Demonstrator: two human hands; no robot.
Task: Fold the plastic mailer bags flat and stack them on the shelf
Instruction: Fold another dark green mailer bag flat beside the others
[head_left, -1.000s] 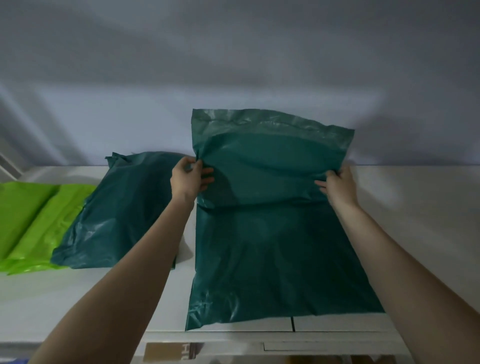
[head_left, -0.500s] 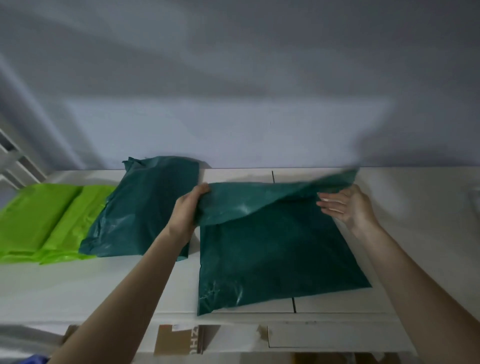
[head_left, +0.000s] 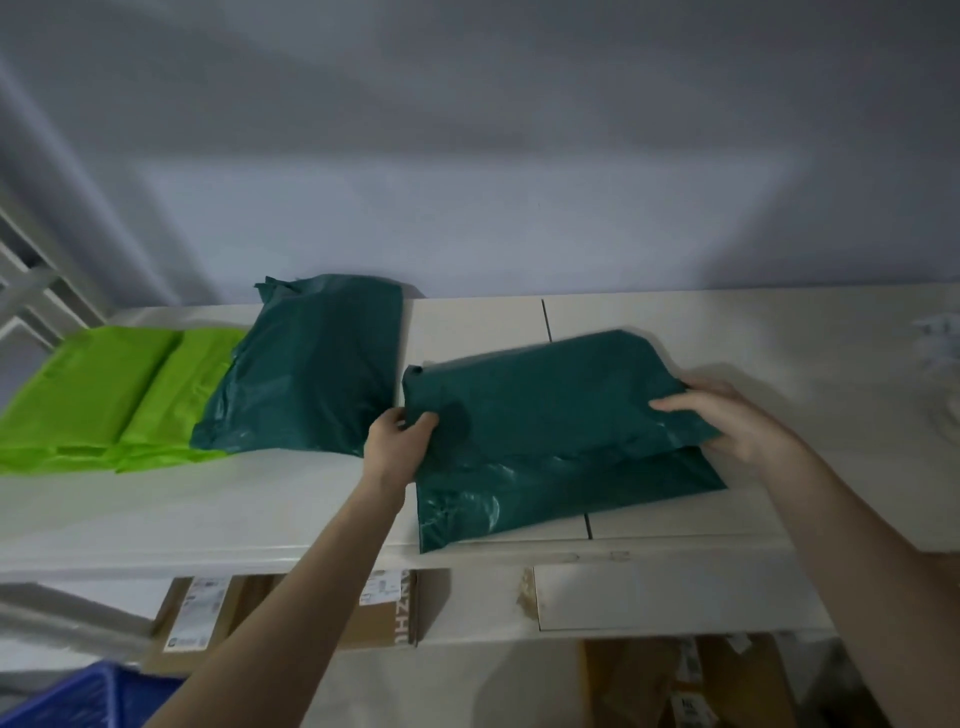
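The dark green mailer (head_left: 561, 431) lies on the white shelf (head_left: 779, 364), its far half folded over toward the near edge so that a strip of the lower layer shows along the front. The left hand (head_left: 397, 447) pinches the mailer's left edge, thumb on top of the fold and fingers beneath. The right hand (head_left: 727, 421) grips the right edge of the folded flap, fingers laid on its upper face and thumb tucked under it.

Just left of the mailer, apart from it by a narrow gap of bare shelf, a second dark green bag (head_left: 311, 369) lies with its far end near the wall. Farther left of the mailer, lime green bags (head_left: 98, 395) lie side by side, their right edge tucked under the second dark bag.

Below the shelf, under the mailer, cardboard boxes (head_left: 384, 613) show, and a blue crate (head_left: 93, 696) sits at the lower left
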